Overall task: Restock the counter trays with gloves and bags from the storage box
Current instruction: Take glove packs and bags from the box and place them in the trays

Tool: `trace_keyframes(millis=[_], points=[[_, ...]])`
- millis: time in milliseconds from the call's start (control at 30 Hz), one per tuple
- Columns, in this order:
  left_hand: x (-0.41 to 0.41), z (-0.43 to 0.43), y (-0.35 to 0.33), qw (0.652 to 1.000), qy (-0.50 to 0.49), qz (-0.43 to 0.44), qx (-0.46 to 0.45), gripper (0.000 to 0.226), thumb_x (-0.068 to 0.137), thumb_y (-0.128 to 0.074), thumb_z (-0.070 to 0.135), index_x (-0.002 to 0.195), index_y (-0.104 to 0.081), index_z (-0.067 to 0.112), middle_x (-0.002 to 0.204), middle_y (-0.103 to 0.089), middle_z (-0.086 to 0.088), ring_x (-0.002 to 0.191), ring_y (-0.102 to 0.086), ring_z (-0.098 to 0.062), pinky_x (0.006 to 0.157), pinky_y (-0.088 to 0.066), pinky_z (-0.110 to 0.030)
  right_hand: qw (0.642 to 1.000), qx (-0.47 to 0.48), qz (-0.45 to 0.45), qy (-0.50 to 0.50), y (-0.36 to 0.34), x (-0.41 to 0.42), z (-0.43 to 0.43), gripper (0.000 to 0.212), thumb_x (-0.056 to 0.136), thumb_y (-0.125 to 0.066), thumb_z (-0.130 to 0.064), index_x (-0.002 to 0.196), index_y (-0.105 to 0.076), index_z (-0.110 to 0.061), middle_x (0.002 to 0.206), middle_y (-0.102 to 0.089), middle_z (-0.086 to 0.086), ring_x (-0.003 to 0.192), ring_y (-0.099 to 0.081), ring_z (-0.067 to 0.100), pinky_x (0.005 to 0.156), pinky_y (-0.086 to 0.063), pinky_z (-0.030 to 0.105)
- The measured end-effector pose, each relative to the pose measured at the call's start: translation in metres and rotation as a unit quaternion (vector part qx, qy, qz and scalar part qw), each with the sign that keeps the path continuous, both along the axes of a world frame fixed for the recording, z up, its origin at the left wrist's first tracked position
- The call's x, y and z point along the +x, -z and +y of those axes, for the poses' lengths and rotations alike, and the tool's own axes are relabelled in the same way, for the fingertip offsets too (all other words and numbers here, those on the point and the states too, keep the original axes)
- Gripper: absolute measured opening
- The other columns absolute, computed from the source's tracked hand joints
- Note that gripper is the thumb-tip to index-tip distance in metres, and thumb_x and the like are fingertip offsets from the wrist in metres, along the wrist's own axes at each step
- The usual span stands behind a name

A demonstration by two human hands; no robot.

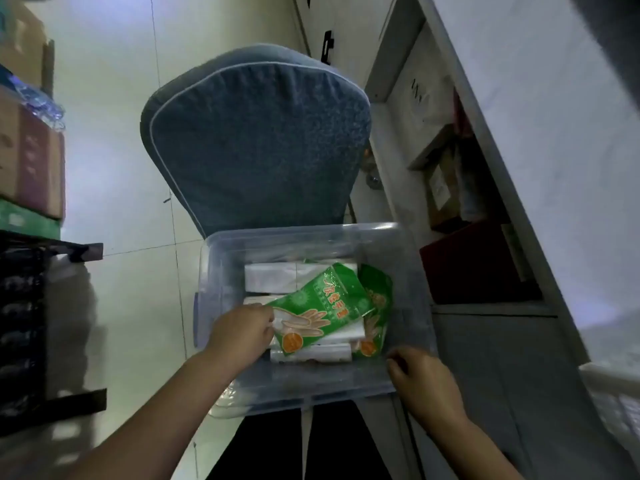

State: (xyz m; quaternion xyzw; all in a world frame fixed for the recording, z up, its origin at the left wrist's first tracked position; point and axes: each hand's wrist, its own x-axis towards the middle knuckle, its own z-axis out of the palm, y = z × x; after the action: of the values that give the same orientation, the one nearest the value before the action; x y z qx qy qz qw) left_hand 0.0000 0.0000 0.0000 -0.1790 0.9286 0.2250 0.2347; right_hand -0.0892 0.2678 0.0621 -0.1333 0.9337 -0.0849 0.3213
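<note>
Nearest, the clear plastic storage box (221, 271) is being steadied at its near right corner by the right hand (424, 386), whose fingers are being kept curled against the rim. Inside the box, the left hand (242, 332) is being held with fingers bunched together, and the near edge of a green glove packet (322, 306) is being pinched between them. That glossy packet, printed with a pale hand outline and an orange disc, is being lifted at a tilt over flat white bag bundles (277, 277). A second green glove packet (377, 306) is being left leaning by the right wall. Beyond the box, a blue textured chair cushion (256, 140) with pale piping is being shown.
</note>
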Motion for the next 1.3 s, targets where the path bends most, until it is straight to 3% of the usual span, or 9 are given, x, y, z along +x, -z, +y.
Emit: trace_keyframes(millis=[267, 400, 533, 700, 800, 867, 967, 1133, 1300], points=[[-0.057, 0.027, 0.09, 0.998, -0.014, -0.039, 0.039, 0.049, 0.083, -0.055, 0.019, 0.13, -0.044, 0.01, 0.13, -0.051, -0.011, 0.118, -0.048, -0.027, 0.09, -0.042, -0.036, 0.999, -0.016, -0.033, -0.002, 0.066, -0.039, 0.006, 0.012, 0.084, -0.055, -0.023, 0.082, -0.067, -0.022, 0.088, -0.072, -0.002, 0.081, -0.065, 0.016, 0.064, -0.049, 0.031], [-0.08, 0.036, 0.121, 0.992, -0.061, -0.082, 0.08, 0.08, 0.084, -0.06, 0.038, 0.145, -0.018, 0.008, 0.15, -0.032, -0.013, 0.135, -0.034, -0.028, 0.109, -0.03, -0.039, 0.997, -0.044, -0.053, 0.039, 0.086, -0.054, 0.012, 0.013, 0.084, -0.057, -0.016, 0.08, -0.068, -0.022, 0.082, -0.071, -0.004, 0.076, -0.064, 0.014, 0.065, -0.05, 0.032], [-0.087, 0.043, 0.14, 0.985, -0.104, -0.117, 0.07, 0.087, 0.078, -0.062, 0.049, 0.142, -0.021, 0.007, 0.138, -0.046, -0.015, 0.123, -0.045, -0.031, 0.099, -0.038, -0.04, 0.99, -0.061, -0.076, 0.098, 0.097, -0.062, 0.014, 0.014, 0.083, -0.059, -0.012, 0.079, -0.069, -0.02, 0.078, -0.07, -0.003, 0.076, -0.063, 0.015, 0.066, -0.047, 0.029], [-0.078, 0.044, 0.143, 0.987, -0.096, -0.116, 0.06, 0.051, 0.072, -0.065, 0.043, 0.113, -0.057, 0.014, 0.111, -0.056, -0.013, 0.108, -0.048, -0.032, 0.079, -0.04, -0.035, 0.985, -0.094, -0.094, 0.113, 0.103, -0.062, 0.008, 0.015, 0.083, -0.06, -0.008, 0.076, -0.07, -0.018, 0.075, -0.071, -0.001, 0.072, -0.063, 0.013, 0.067, -0.047, 0.031], [-0.062, 0.049, 0.135, 0.983, -0.104, -0.099, 0.116, 0.037, 0.075, -0.066, 0.037, 0.104, -0.065, 0.013, 0.103, -0.053, -0.015, 0.102, -0.049, -0.031, 0.076, -0.041, -0.032, 0.981, -0.11, -0.103, 0.124, 0.101, -0.06, 0.006, 0.024, 0.083, -0.06, -0.008, 0.069, -0.065, -0.026, 0.07, -0.069, -0.006, 0.07, -0.063, 0.011, 0.068, -0.049, 0.031], [-0.051, 0.049, 0.122, 0.98, -0.143, -0.058, 0.128, 0.028, 0.076, -0.067, 0.032, 0.097, -0.064, 0.013, 0.099, -0.054, -0.01, 0.097, -0.054, -0.028, 0.071, -0.042, -0.03, 0.978, -0.126, -0.104, 0.129, 0.1, -0.061, 0.005, 0.031, 0.084, -0.059, -0.008, 0.063, -0.061, -0.032, 0.066, -0.066, -0.012, 0.066, -0.06, 0.001, 0.063, -0.046, 0.022], [-0.033, 0.035, 0.091, 0.972, -0.23, 0.01, 0.05, 0.019, 0.08, -0.065, 0.033, 0.087, -0.059, 0.017, 0.079, -0.058, 0.0, 0.074, -0.06, -0.026, 0.053, -0.036, -0.027, 0.973, -0.152, -0.096, 0.144, 0.098, -0.068, -0.001, 0.037, 0.084, -0.058, -0.008, 0.063, -0.061, -0.037, 0.066, -0.065, -0.017, 0.065, -0.059, -0.008, 0.053, -0.041, 0.008], [-0.007, -0.008, 0.035, 0.931, -0.348, 0.088, -0.07, 0.026, 0.078, -0.067, 0.039, 0.071, -0.052, 0.018, 0.064, -0.065, -0.012, 0.059, -0.06, -0.034, 0.049, -0.029, -0.026, 0.978, -0.155, -0.075, 0.122, 0.109, -0.085, -0.029, 0.027, 0.084, -0.057, -0.008, 0.068, -0.064, -0.028, 0.071, -0.067, -0.008, 0.064, -0.06, 0.008, 0.052, -0.043, 0.014], [0.002, -0.02, 0.02, 0.925, -0.363, 0.087, -0.072, 0.026, 0.081, -0.064, 0.04, 0.084, -0.061, 0.015, 0.074, -0.068, -0.014, 0.068, -0.062, -0.035, 0.053, -0.034, -0.029, 0.993, -0.1, -0.048, 0.026, 0.145, -0.091, -0.064, 0.015, 0.084, -0.056, -0.006, 0.088, -0.07, -0.005, 0.09, -0.072, 0.016, 0.08, -0.063, 0.03, 0.065, -0.043, 0.028]])
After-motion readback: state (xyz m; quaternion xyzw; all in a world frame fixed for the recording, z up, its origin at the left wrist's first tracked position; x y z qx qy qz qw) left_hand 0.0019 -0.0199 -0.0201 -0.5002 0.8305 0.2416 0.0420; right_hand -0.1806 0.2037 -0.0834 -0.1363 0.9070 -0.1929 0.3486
